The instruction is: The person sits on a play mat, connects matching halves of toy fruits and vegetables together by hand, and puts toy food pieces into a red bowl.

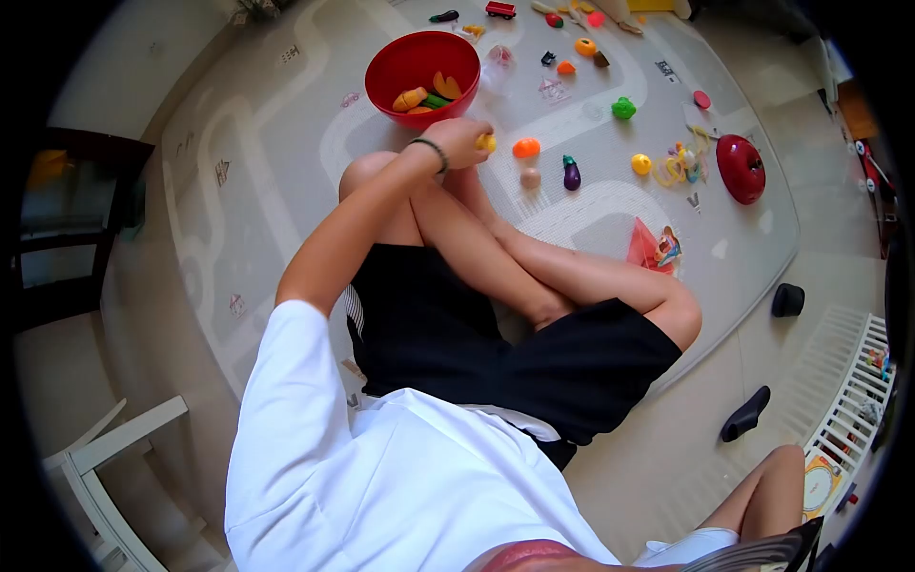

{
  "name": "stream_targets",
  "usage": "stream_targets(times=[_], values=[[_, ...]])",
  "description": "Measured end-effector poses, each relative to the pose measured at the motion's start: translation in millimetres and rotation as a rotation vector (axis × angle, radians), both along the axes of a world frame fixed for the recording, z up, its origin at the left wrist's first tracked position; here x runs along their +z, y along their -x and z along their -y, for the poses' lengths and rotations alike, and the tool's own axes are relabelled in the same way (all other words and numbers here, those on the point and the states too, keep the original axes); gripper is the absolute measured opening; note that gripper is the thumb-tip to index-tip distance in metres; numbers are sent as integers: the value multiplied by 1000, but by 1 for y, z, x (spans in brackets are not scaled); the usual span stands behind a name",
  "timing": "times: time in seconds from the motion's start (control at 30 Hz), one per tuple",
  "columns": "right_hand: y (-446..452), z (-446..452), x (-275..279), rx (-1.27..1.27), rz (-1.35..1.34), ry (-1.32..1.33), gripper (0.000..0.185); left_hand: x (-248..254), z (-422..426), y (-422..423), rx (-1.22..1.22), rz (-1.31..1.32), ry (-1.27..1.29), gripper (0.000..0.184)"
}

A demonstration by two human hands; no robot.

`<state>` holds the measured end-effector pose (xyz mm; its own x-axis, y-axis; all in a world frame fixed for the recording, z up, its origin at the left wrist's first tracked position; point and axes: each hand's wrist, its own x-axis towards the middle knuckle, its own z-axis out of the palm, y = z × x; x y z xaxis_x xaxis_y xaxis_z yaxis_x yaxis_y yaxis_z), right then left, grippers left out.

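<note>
My left hand [459, 143], with a dark bracelet at the wrist, is closed on a small yellow toy [487, 142] whose kind I cannot make out. It is just in front of a red bowl [374, 84] that holds several toy food pieces in orange, yellow and green. To the right of this hand lie an orange toy piece [526, 148], a pale beige toy [530, 177] and a toy eggplant [572, 173]. My right arm [774, 486] is bent up at the lower right edge, and its hand is out of sight.
Crossed legs [496, 248] rest on a grey play mat [276, 162]. Farther off are a green toy pepper [623, 108], a yellow toy [641, 165], a large red apple-shaped object [741, 169] and a red toy wagon [500, 10]. A white chair [124, 439] stands at left.
</note>
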<state>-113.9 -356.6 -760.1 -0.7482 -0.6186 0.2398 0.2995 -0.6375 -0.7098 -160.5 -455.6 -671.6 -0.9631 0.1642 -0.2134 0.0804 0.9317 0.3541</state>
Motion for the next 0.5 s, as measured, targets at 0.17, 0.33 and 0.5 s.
stream_targets(times=[0.17, 0.33, 0.5], values=[[1, -15, -2, 6, -208, -162, 59, -70, -19, 63, 2, -22, 211, 31], [8, -27, -3, -23, -381, -262, 64, -115, -30, 87, 108, 95, 246, 33], [8, -33, -1, -23, -421, -299, 80, -95, -54, 68, -100, -287, 340, 47]])
